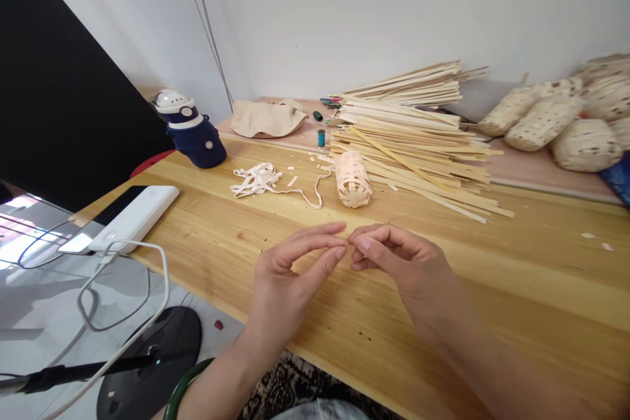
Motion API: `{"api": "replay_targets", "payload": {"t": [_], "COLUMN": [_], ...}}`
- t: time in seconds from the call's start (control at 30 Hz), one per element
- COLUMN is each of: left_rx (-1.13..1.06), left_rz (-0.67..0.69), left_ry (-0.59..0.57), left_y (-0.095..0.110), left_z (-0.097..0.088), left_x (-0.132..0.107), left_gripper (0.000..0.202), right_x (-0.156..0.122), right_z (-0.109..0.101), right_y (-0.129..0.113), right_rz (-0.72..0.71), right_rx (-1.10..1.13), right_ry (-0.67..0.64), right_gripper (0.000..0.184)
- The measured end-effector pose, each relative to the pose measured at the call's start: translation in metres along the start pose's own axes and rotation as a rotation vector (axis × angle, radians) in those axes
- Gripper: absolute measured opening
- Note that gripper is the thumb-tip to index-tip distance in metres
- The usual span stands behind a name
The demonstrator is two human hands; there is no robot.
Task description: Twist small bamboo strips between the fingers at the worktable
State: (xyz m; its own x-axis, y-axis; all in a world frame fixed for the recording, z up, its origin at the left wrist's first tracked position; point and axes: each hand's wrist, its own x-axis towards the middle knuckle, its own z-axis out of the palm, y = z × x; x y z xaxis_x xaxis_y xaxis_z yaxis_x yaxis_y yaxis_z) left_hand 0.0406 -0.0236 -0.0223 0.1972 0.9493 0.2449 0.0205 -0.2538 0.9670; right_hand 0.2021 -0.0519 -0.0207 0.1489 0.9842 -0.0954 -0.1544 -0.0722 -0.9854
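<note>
My left hand (288, 275) and my right hand (413, 269) meet over the near part of the wooden table, fingertips almost touching. Thumb and forefinger of each are pinched together; whatever may be between them is too small to make out. Just beyond my fingers a small woven bamboo basket (353, 180) lies on its side, its open-weave end toward me. From beside it, a pale flat ribbon (258, 180) trails left into a loose heap. Behind and right of the basket, many thin bamboo strips (413, 138) are piled.
A navy bottle (197, 138) stands at the back left, with a white power bank (135, 216) and cable nearer. Beige cloth (268, 118) and a teal thread spool (321, 138) sit at the back. Several finished woven baskets (544, 121) lie far right. Small scraps dot the table (516, 262).
</note>
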Motion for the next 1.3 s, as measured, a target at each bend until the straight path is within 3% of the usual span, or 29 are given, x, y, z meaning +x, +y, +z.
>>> {"api": "replay_targets", "payload": {"t": [0.1,0.43,0.57,0.83,1.2,1.3], "left_rx": [0.086,0.298,0.307,0.242,0.204,0.179], "left_rz": [0.119,0.381,0.366,0.216,0.320,0.277], "left_ry": [-0.074,-0.104,-0.104,-0.074,-0.038,-0.034], "left_y": [-0.0016,0.0005,0.0019,-0.0002,-0.0054,-0.0062], "left_z": [-0.0005,-0.0059,-0.0082,-0.0081,-0.0050,-0.0043], "left_x": [-0.0005,0.0026,0.0043,0.0036,0.0036,0.0020], "left_gripper": [0.015,0.017,0.014,0.011,0.014,0.015], "right_x": [-0.0009,0.0010,-0.0001,0.0012,0.0000,-0.0013], "right_z": [-0.0018,-0.0007,-0.0023,-0.0002,-0.0017,-0.0029], "right_y": [-0.0003,-0.0066,-0.0043,-0.0031,-0.0023,-0.0034], "right_rz": [0.079,0.288,0.263,0.162,0.163,0.129], "right_rx": [0.052,0.239,0.168,0.045,0.001,-0.050], "right_ry": [-0.072,-0.193,-0.256,-0.148,-0.137,-0.112], "right_gripper": [0.023,0.030,0.032,0.028,0.022,0.019]}}
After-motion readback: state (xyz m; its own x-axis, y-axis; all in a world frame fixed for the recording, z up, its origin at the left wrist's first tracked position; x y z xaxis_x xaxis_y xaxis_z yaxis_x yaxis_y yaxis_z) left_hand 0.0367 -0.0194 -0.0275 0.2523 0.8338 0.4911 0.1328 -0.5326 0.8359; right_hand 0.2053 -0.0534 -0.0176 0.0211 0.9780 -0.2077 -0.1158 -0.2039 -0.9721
